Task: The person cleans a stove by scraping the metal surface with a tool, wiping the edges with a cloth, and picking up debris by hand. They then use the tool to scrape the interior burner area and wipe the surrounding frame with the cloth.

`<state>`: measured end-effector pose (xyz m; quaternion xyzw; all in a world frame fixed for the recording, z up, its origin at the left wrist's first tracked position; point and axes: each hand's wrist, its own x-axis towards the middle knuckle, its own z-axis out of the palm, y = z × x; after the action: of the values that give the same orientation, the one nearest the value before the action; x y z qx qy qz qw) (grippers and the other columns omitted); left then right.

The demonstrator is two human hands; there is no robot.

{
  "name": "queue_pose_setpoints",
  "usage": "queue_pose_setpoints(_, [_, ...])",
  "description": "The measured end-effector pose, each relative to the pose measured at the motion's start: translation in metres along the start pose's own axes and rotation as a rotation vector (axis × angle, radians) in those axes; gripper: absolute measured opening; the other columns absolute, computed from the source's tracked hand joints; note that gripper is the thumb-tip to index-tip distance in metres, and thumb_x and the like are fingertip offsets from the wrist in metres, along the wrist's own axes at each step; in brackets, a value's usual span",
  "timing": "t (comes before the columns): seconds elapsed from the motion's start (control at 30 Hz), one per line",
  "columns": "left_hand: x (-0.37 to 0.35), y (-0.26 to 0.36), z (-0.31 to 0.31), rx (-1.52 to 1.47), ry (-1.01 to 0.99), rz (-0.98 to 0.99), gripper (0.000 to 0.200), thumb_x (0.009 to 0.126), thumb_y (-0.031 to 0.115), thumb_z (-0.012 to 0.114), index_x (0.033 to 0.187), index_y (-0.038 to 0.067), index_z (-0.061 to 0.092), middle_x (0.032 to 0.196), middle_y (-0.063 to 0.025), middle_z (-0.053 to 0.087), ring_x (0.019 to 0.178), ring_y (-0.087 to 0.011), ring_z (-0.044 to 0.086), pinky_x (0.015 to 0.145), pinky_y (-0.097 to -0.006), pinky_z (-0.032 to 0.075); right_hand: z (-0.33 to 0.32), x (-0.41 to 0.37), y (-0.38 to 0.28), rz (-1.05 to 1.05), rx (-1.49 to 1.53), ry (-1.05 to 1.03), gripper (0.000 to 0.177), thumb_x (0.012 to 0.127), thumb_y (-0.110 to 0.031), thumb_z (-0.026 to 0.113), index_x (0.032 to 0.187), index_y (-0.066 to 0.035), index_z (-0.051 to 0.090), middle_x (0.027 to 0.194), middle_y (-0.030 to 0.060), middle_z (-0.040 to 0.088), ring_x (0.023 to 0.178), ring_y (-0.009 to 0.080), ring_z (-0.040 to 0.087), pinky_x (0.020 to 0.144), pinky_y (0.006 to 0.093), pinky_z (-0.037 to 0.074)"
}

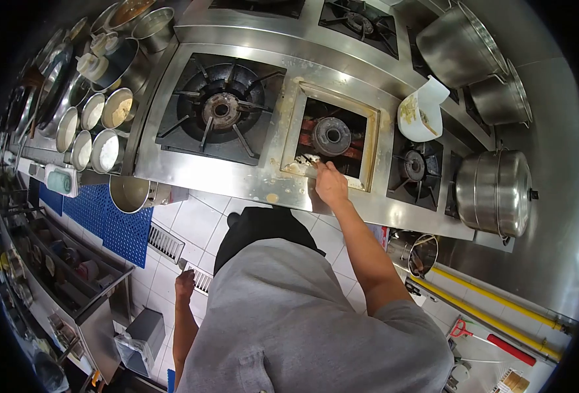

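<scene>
1. Burner (332, 136) sits in stove well (373, 144), right of centre; right hand (332, 185) curled at near rim, grip unclear.
2. Left hand (185, 286) curled, contents unclear.
3. Whitish clump (300, 165) at edge: nudge could drop it inside.

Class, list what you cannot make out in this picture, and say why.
All in the head view:
What the right hand grips: covered by its fingers, too small.
Whether the left hand holds anything: too small and blurred.
What is inside the lidded pot: hidden by its lid.
The rest of the topmost stove section: cut off by the top edge.
</scene>
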<state>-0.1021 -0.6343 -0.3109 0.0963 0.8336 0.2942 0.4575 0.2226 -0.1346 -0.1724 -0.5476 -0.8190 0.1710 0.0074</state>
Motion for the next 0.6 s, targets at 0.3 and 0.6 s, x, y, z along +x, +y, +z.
queue_pose_setpoints(0.3, [-0.01,0.009,0.018,-0.006,-0.044,-0.029,0.036,0.088,0.024,0.06,0.111,-0.002,0.067,0.08,-0.0071,0.066,0.061,-0.0131,0.057,0.055,-0.0293,0.047,-0.001,0.012,-0.014,0.134,0.037,-0.064,0.035,0.085,-0.006,0.053,0.119,-0.005,0.058,0.116,0.0185,0.057,0.096,0.0372,0.065,0.081,0.0469,0.054])
queue_pose_setpoints(0.6, [0.001,0.001,0.032,-0.086,-0.067,-0.039,0.034,0.09,0.024,0.06,0.112,0.0,0.067,0.076,-0.0031,0.063,0.063,-0.0101,0.055,0.052,-0.0267,0.044,0.026,0.029,-0.046,0.284,0.381,0.112,0.047,0.084,-0.002,0.049,0.129,0.009,0.043,0.118,0.0368,0.048,0.112,0.0493,0.051,0.095,0.0486,0.046])
